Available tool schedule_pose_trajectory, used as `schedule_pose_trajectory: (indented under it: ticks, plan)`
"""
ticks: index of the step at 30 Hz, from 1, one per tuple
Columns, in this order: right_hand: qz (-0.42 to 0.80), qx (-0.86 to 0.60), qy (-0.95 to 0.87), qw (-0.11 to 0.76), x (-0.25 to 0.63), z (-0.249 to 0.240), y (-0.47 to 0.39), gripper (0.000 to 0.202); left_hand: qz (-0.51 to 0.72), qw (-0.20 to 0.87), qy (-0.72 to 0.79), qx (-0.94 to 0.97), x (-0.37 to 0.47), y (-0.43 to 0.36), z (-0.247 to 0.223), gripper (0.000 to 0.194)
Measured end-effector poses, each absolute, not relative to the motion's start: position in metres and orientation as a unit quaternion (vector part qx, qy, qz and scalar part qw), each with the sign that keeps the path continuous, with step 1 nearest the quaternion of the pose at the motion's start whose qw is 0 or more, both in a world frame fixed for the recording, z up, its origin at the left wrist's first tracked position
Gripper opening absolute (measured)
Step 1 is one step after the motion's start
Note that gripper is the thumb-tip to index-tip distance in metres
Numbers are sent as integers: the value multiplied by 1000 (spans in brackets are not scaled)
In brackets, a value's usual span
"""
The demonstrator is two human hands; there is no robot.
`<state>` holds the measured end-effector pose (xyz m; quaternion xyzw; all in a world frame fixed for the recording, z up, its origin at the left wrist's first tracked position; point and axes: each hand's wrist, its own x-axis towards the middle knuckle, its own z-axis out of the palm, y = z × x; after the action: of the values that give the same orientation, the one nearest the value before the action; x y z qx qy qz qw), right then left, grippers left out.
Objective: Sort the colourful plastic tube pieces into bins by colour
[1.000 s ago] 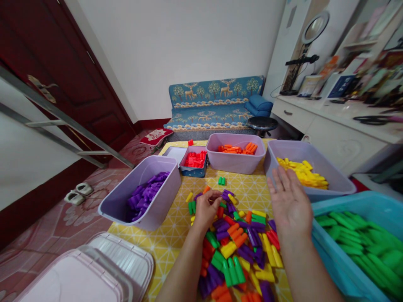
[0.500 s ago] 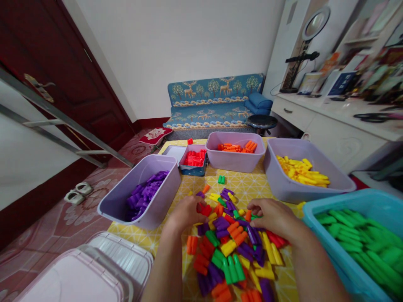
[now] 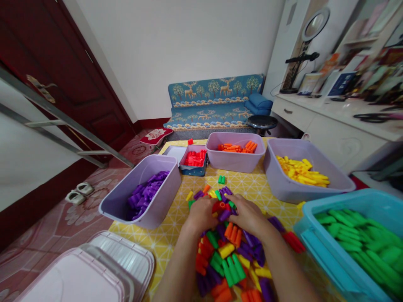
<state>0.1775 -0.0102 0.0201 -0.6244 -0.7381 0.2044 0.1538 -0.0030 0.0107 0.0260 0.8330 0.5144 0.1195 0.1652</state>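
A heap of short plastic tube pieces (image 3: 233, 268) in red, orange, yellow, green and purple lies on the yellow patterned tablecloth (image 3: 189, 188). My left hand (image 3: 204, 214) curls around the heap's left far side. From the right, my right hand (image 3: 247, 213) curves toward it. Red, orange and purple pieces (image 3: 224, 213) are squeezed between the two hands; the fingertips are partly hidden among them. Loose purple and red pieces (image 3: 293, 242) lie right of my right forearm. A small green piece (image 3: 221, 180) lies apart beyond the heap.
Around the heap stand a bin of purple pieces (image 3: 143, 218), a tin of red ones (image 3: 193, 171), a bin of orange ones (image 3: 234, 161), a bin of yellow ones (image 3: 292, 195) and a turquoise bin of green ones (image 3: 317, 205). Stacked lids (image 3: 75, 277) sit front left.
Both hands have moved inward toward each other, pushing pieces together at the heap's far side. Some purple and red pieces now lie farther right, beside my right forearm.
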Motion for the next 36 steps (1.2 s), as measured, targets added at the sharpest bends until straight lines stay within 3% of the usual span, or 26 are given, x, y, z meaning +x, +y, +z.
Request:
schedule_pose_trajectory:
  ticks: [7,10,13,19,28,32,36]
  plan:
    - [243,-591,-699,320,174,3,3,63,313,265,483,774,13,24,-5,55]
    - [253,-591,-674,364,175,2,4,57,374,338,480,718,14,30,-16,47]
    - [250,-606,-655,376,176,3,4,51,426,419,485,638,13,35,-24,37]
    - [210,-605,-683,352,176,5,5,50,514,561,401,510,11,37,-25,40]
    - [192,-524,-694,454,168,22,0,33,500,594,373,508,10,28,5,46]
    - [200,-542,-680,451,170,24,0,20,487,600,377,510,12,28,5,45]
    - [277,-562,-658,418,182,22,0,19,486,568,409,524,13,32,-4,40]
